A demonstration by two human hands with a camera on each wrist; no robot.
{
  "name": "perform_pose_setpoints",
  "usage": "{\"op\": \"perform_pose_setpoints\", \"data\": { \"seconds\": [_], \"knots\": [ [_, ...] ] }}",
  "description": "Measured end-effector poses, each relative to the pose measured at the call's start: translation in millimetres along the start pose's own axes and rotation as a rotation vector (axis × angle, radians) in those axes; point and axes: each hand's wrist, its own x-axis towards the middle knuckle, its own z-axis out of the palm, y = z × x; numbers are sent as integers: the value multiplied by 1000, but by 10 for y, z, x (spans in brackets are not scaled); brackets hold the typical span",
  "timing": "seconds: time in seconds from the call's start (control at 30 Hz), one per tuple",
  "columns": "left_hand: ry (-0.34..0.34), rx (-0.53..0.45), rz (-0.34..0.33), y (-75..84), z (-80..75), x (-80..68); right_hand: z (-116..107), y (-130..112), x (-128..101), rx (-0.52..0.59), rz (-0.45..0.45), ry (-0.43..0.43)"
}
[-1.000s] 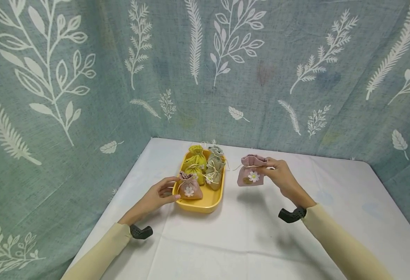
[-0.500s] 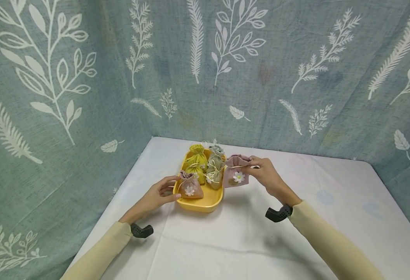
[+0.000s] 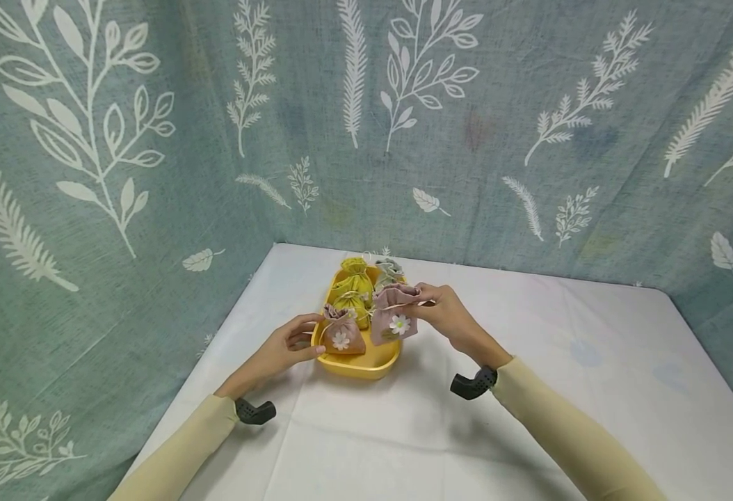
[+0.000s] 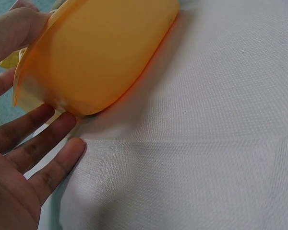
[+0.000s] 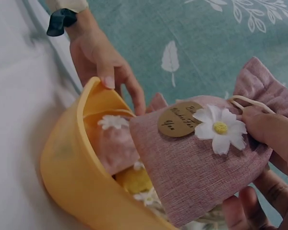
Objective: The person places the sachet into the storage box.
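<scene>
The right hand (image 3: 446, 314) pinches the gathered neck of a pink drawstring pouch (image 3: 393, 317) between thumb and fingertips, at the cream cord. The pouch hangs upright, its long axis running top to bottom, ruffled mouth up and rounded belly down. Its white daisy and round tag face toward the person. It hangs over the right part of the yellow tray (image 3: 359, 363), its belly low within the rim; whether it touches the tray's floor cannot be told. In the right wrist view the pouch (image 5: 201, 163) leans over the tray's edge, with the thumb on the cord loop beside the daisy.

The left hand (image 3: 285, 346) rests at the tray's left side, thumb on the rim and fingers loosely spread along the outer wall down to the tabletop (image 3: 441, 431). In the left wrist view those fingers (image 4: 41, 139) lie straight beside the tray's base, gripping nothing.

Inside the tray, a second pink pouch (image 3: 341, 335) with its own daisy stands upright at the near left, just left of the held one. Behind it stand two yellow-green pouches (image 3: 352, 285), and a grey pouch (image 3: 389, 268) shows at the far right corner.

The tray sits on the tabletop's white cloth, near its far left corner. A teal leaf-printed curtain (image 3: 529, 125) hangs behind and left of the tray.
</scene>
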Motion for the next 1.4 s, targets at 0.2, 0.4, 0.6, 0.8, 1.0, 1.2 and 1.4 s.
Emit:
{"op": "perform_pose_setpoints", "data": {
  "seconds": [0.2,0.4,0.6,0.8,1.0,1.2,1.4],
  "knots": [
    [13,15,9,5,8,-1,126,-17,41,-6,1,-78],
    [-5,4,17,-2,50,36,178,35,39,16,13,-155],
    [-7,-4,31,-13,77,53,220,122,55,-57,0,-181],
    [-14,-12,35,18,120,50,237,218,42,-112,33,-216],
    [-19,-4,48,30,140,88,193,214,7,-151,59,-172],
    [-34,36,23,50,107,94,-31,145,-124,-118,100,-115],
    [-16,358,145,206,-68,94,-507,100,-347,-87,151,-6]
  ]
}}
